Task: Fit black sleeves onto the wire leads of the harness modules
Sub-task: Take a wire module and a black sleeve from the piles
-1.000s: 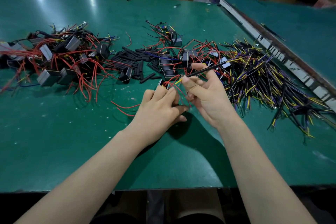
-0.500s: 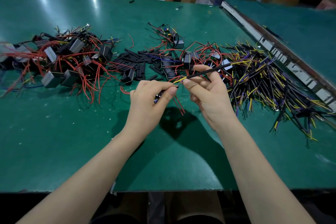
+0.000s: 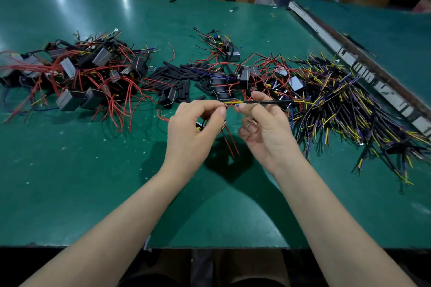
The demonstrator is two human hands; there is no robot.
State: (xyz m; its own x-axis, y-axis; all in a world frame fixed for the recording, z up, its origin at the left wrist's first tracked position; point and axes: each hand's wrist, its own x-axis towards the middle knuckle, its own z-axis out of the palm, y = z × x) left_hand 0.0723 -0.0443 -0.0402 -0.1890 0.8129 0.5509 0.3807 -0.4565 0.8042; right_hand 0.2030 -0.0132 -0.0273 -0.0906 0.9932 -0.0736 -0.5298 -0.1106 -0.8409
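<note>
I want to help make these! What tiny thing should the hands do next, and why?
Probably bring the hands together so the wire tip goes into the sleeve. The left hand pinches a thin lead beside the yellow wire end, and the right hand holds the black sleeve level, pointing at it. The ends almost meet, so a small push seems enough.

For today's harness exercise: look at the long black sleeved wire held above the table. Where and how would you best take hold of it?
Take the long black sleeved wire near its left end, just behind the bare yellow tip, where the right hand pinches it now. It lies nearly level and is thin, so a thumb-and-forefinger grip across it from the near side probably steadies the tip best toward the left hand.
</note>
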